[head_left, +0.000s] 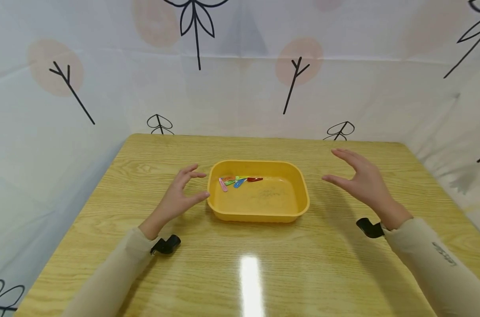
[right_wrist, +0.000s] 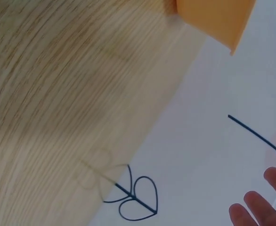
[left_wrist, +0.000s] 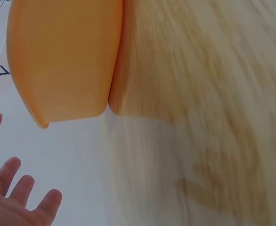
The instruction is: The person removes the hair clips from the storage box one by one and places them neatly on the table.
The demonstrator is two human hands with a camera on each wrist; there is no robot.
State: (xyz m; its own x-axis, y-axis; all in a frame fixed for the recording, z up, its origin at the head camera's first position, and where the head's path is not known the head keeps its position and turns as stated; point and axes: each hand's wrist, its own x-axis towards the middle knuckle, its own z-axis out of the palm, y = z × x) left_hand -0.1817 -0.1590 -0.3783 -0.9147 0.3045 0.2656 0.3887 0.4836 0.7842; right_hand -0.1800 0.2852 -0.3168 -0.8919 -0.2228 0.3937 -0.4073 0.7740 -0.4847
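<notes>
A yellow plastic tray (head_left: pixel 260 215) sits on the wooden table, its outer wall (left_wrist: pixel 65 56) large in the left wrist view. Several small colourful hair clips (head_left: pixel 240 181), pink, green, blue, red and orange among them, lie together in its left part. At the tray's left end is my left hand (head_left: pixel 178 198), fingers spread and thumb tip at or just beside the rim; contact I cannot tell. Held off to the right of the tray, my right hand (head_left: pixel 360 178) has its thumb and fingers apart. Neither hand holds anything.
The wooden table (head_left: pixel 208 268) reaches back to a pale cloth (head_left: pixel 240 97) printed with plant drawings. That cloth also hangs along the left and right sides. A black wrist camera (head_left: pixel 166 245) is on the left wrist, another black camera (head_left: pixel 370 227) on the right.
</notes>
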